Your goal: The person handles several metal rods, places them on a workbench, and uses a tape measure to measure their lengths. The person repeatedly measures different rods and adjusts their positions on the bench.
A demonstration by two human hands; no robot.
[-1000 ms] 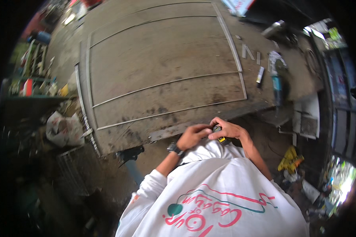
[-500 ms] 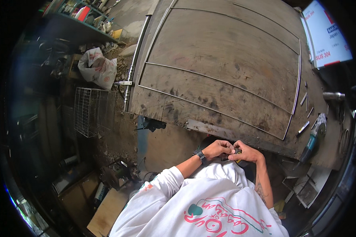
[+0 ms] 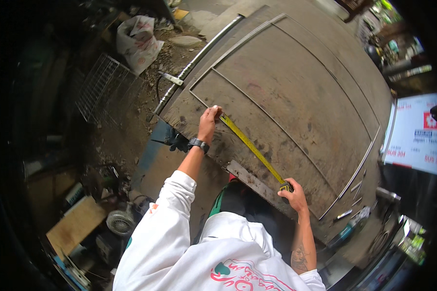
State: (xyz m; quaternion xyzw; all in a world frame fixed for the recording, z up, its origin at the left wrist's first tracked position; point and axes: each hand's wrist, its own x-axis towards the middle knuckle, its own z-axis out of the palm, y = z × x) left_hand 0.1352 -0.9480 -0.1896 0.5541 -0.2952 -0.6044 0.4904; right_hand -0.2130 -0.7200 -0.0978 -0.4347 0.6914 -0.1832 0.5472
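A yellow tape measure blade (image 3: pixel 251 146) is stretched out over the near part of the wooden tabletop (image 3: pixel 257 99). My left hand (image 3: pixel 208 123), a dark watch on its wrist, pinches the blade's free end beside the near left part of a thin metal rod frame (image 3: pixel 247 38). In my right hand (image 3: pixel 296 196) is the black-and-yellow tape case (image 3: pixel 286 186), gripped close to the near edge of the table. The blade runs slantwise between both hands, near the frame's near side, part of which is hidden behind it.
On the right of the tabletop lie an angle grinder (image 3: pixel 345 234) and several small metal pieces. A blue-white printed sheet (image 3: pixel 412 133) stands beyond them. Along the left edge runs a shiny metal pipe (image 3: pixel 199 59). A white sack (image 3: pixel 138 42) and a wire cage (image 3: pixel 104 86) are on the ground.
My hands were together at my lap; now they are apart over the table, the left further forward, with the yellow blade drawn out between them. The view has turned.
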